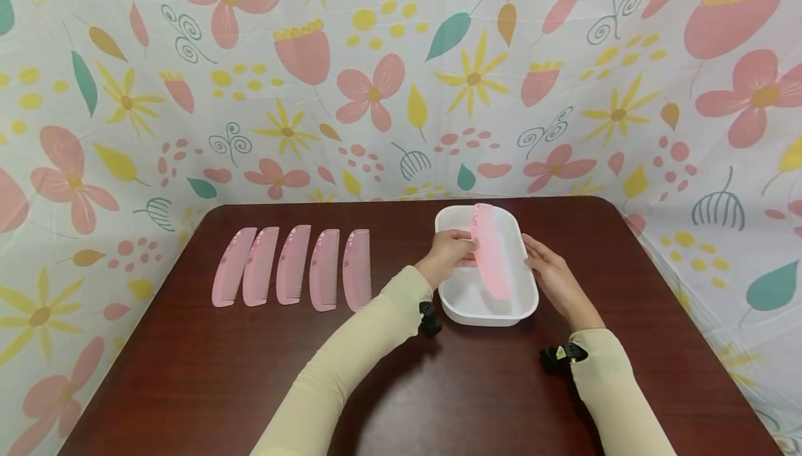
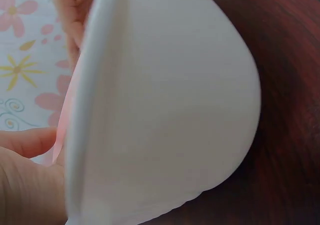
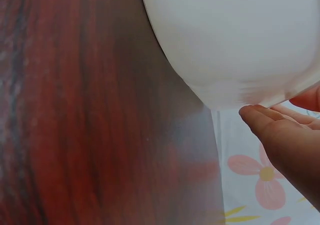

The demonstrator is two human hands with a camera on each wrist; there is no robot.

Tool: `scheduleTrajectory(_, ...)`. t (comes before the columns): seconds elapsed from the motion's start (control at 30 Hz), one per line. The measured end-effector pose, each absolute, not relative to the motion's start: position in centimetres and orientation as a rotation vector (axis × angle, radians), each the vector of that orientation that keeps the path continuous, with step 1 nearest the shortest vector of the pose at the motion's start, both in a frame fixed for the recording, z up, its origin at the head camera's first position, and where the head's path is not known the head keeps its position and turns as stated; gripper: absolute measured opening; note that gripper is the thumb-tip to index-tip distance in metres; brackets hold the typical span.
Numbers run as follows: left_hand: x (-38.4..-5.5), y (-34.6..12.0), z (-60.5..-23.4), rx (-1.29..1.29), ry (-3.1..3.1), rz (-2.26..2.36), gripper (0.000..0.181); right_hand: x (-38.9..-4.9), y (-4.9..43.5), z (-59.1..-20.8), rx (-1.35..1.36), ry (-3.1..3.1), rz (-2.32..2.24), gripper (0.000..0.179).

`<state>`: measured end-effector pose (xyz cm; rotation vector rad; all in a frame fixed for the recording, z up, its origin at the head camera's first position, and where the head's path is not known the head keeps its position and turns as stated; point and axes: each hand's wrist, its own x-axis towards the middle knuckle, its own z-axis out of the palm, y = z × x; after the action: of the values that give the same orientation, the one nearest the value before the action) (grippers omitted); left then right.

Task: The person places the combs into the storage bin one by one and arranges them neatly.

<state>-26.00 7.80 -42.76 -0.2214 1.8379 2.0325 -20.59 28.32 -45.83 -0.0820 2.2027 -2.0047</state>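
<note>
1. The held comb [image 1: 490, 254] is over the tub [image 1: 489, 318], its far end by the tub's far rim. Its long axis runs near to far, the far end leaning slightly left; its spine faces the tub's left side.
2. The left hand [image 1: 446, 255] reaches over the tub's left rim, fingers pinched together on the comb's spine.
3. The right hand [image 1: 557, 278] is at the tub's right side, fingers nearly straight and touching the outer wall, with no comb in them.
4. Left of the tub, five combs [image 1: 292, 264] lie in a row on the surface [image 1: 476, 386], teeth toward the tub. Their long axes also run near to far; the leftmost ones' far ends lean toward the tub.
</note>
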Motion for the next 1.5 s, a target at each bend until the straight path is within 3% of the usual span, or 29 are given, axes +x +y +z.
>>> scheduleTrajectory(0.53, -25.1, 10.2, -43.7, -0.330, 1.975, 1.931, 0.016, -20.4, 28.2, -45.2, -0.068, 2.177, -2.042, 0.055)
scheduleTrajectory(1.5, -25.0, 10.8, -45.1, -0.388, 1.947, 1.883, 0.022, -20.5, 28.2, -45.5, -0.092, 2.180, -2.052, 0.055)
